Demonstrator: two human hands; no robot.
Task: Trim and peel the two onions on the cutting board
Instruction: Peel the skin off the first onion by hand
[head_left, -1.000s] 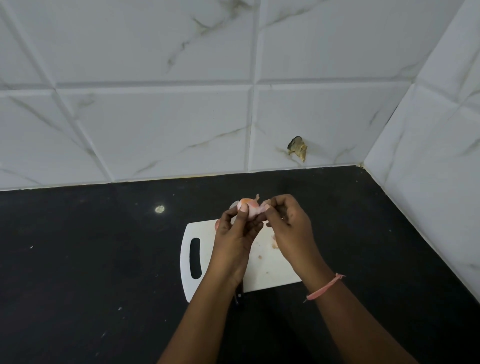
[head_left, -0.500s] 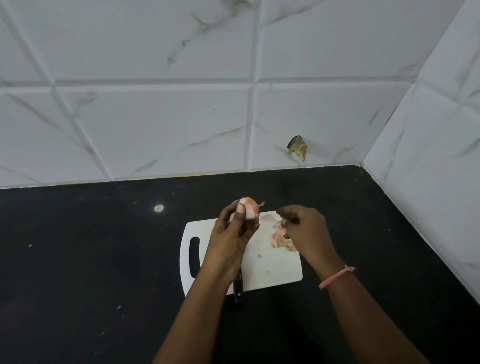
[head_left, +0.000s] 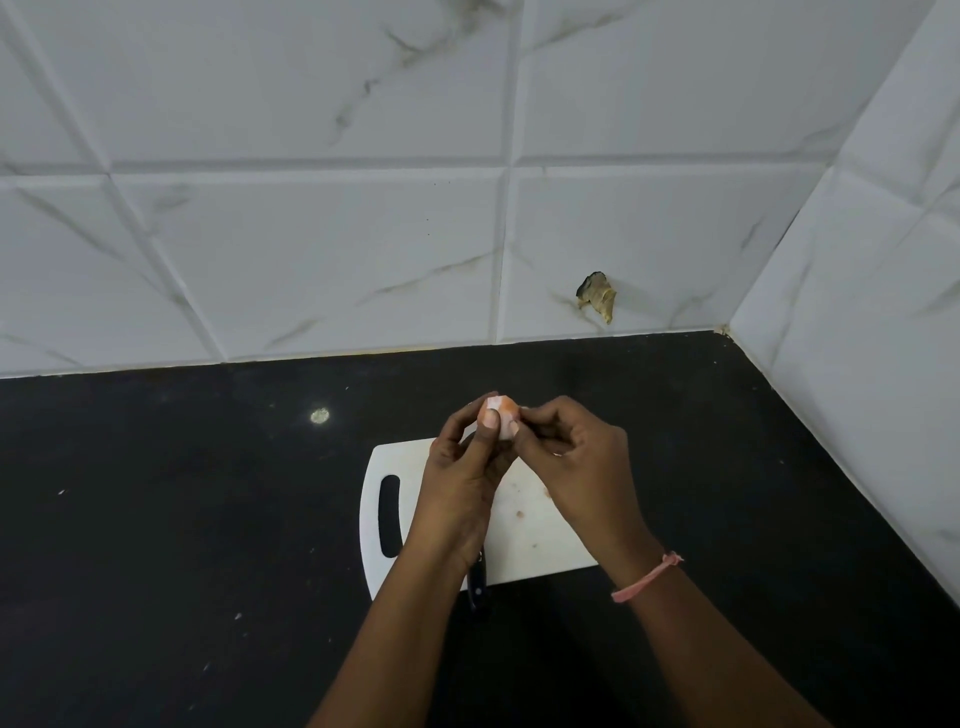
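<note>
Small onion (head_left: 500, 415), partly peeled and pale pink, held up above the far edge of a white cutting board (head_left: 524, 540). Left hand (head_left: 460, 486) curled round it, thumb across the front. Right hand (head_left: 571, 457), off to the side half a second ago, now back at the onion, fingers (head_left: 535, 415) pinching its right edge, probably lifting another strip of skin. Dark knife handle (head_left: 477, 584) at the board's near edge. Black worktop (head_left: 208, 519). Second onion not visible.
</note>
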